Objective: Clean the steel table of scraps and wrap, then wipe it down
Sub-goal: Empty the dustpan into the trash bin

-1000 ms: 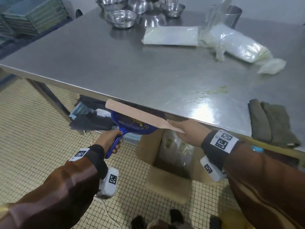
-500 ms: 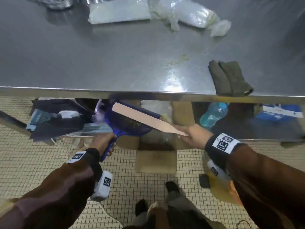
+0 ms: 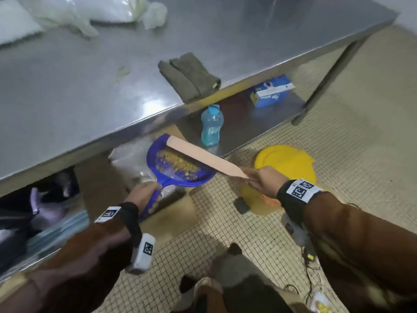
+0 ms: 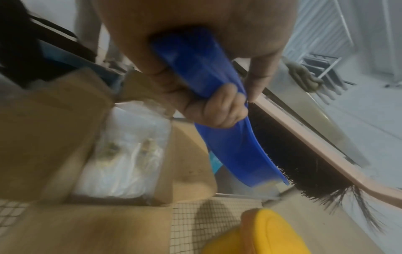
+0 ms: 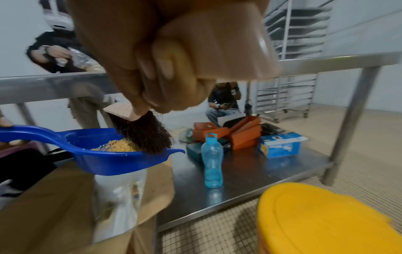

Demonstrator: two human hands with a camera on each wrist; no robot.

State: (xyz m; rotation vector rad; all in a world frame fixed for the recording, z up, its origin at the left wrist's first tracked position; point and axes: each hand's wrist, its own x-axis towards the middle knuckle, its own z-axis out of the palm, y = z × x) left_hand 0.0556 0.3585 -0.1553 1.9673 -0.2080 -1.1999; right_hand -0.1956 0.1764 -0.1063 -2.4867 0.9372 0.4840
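My left hand grips the handle of a blue dustpan held below the steel table's front edge, over an open cardboard box. Yellow crumbs lie in the pan. My right hand grips the wooden handle of a hand brush, whose dark bristles rest in the pan. On the tabletop lie a folded olive cloth and crumpled plastic wrap and bags at the far left.
A yellow lidded bin stands on the tiled floor to the right of the box. The lower shelf holds a blue bottle, a blue-and-white carton and orange boxes. Other people sit beyond the table in the right wrist view.
My view has swung down and to the right. Dustpan and brush have moved right and lower, off the table edge to above the box, and the yellow bin has come into sight.
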